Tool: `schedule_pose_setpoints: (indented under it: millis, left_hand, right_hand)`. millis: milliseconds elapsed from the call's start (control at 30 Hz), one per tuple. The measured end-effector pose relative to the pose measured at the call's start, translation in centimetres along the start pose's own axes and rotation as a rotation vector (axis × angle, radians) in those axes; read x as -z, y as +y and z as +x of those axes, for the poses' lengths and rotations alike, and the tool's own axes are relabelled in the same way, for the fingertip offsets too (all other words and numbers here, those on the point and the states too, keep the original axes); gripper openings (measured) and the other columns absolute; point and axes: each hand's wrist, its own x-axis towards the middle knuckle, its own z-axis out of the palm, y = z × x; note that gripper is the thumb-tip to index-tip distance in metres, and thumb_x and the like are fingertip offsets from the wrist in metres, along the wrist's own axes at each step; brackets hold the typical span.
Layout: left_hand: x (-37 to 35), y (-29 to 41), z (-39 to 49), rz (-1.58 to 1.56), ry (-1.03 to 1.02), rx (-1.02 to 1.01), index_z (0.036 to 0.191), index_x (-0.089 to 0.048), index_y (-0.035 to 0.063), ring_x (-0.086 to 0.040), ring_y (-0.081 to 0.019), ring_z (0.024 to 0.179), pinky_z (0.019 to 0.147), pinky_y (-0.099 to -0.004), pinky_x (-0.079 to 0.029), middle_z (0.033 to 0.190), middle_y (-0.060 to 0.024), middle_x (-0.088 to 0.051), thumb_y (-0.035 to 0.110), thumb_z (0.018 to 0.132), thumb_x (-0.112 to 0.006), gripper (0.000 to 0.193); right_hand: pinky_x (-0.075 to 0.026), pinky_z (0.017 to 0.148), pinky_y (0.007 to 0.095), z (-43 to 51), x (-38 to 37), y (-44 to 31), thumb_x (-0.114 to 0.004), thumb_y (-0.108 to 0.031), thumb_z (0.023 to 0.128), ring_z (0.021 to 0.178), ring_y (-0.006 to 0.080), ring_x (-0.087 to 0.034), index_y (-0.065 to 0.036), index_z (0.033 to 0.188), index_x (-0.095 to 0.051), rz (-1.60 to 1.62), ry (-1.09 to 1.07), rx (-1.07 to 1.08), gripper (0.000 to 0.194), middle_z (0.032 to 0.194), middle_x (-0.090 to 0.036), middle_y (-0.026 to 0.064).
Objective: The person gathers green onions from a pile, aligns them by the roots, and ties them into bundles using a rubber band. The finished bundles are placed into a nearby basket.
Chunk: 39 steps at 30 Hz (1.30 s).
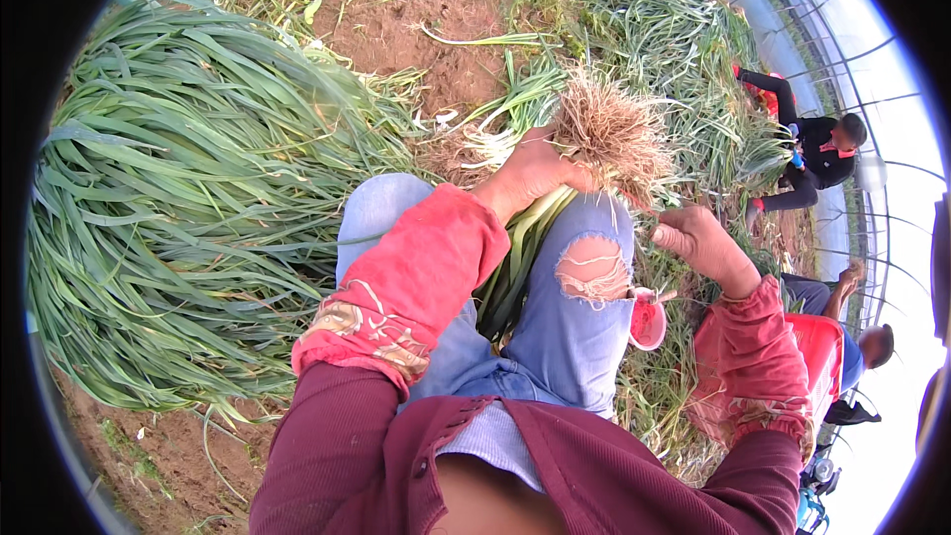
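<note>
My left hand (539, 167) grips a bunch of long green plants, probably leeks or scallions, at the stem end. Its tangled brown roots (613, 126) fan out beyond my fingers. The green leaves (513, 275) hang down between my knees. Just right of the roots is my right hand (695, 241), thumb and fingers drawn together close to the bunch. Something reddish shows between that hand and the roots, too small to make out. Below my right hand, beside my knee, a pink cup (648, 323) holds red contents, with a handle-like stick at its rim.
A large heap of green plants (200, 200) lies on my left. More plants (654, 30) lie in a long row at the upper right. A red plastic crate (817, 357) stands at my right elbow. Two people sit farther right, beside the plastic greenhouse wall (877, 52).
</note>
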Motion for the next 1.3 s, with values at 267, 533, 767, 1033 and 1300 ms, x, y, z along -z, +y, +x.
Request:
schedule_pose_setpoints:
  millis: [267,533,767,1033,1300]
  left_hand:
    - [0.6,-0.1,0.9,0.06,0.084,0.182,0.098,-0.067,-0.0028,-0.062,-0.0168,0.078,0.072,-0.0295,-0.051,0.09,-0.0077,-0.068,0.0,0.059,-0.073,0.04]
    - [-0.4,2.7,-1.9,0.037,0.278,0.193,0.107,-0.064,-0.003,-0.065,-0.0168,0.085,0.074,-0.0289,-0.052,0.093,-0.0088,-0.067,-0.002,0.068,-0.068,0.039]
    - [0.6,6.9,-2.1,-0.078,-0.085,-0.008,0.124,-0.052,-0.0009,-0.066,-0.0292,0.093,0.085,-0.0409,-0.055,0.104,-0.0167,-0.065,0.001,0.067,-0.071,0.06]
    - [-0.1,8.7,-1.3,0.561,-0.069,-0.227,0.126,-0.054,0.0067,-0.057,-0.0188,0.11,0.097,-0.0334,-0.044,0.119,-0.0069,-0.06,0.017,0.069,-0.079,0.063]
    - [-3.5,0.0,1.4,1.221,0.31,-0.468,0.104,-0.063,0.0065,-0.064,-0.0286,0.091,0.079,-0.0402,-0.05,0.1,-0.0095,-0.066,0.033,0.07,-0.079,0.046]
  right_hand:
    - [-0.038,0.103,0.0435,1.1,-6.1,-12.4,-0.064,0.004,0.082,0.126,0.0331,-0.048,0.001,0.105,-0.063,0.083,0.382,0.872,0.023,0.123,-0.06,0.0171]
    - [-0.036,0.106,0.0359,5.0,-8.2,-5.6,-0.074,-0.01,0.079,0.125,0.022,-0.045,0.004,0.138,-0.035,1.235,0.817,0.073,0.073,0.138,-0.045,0.0155]
    - [-0.047,0.085,0.0282,9.0,-2.3,-7.5,-0.079,-0.028,0.073,0.095,0.0131,-0.059,-0.002,0.122,-0.053,1.145,0.257,0.597,0.062,0.107,-0.063,0.0038]
    - [-0.049,0.083,0.0309,7.0,3.6,-12.4,-0.087,-0.042,0.06,0.092,0.0157,-0.061,0.002,0.116,-0.057,0.528,0.261,0.664,0.078,0.103,-0.065,0.0082]
    - [-0.047,0.091,0.0376,7.2,2.1,-12.8,-0.079,-0.024,0.065,0.105,0.0359,-0.059,0.001,0.128,-0.05,-0.607,0.5,0.666,0.073,0.116,-0.061,0.0206]
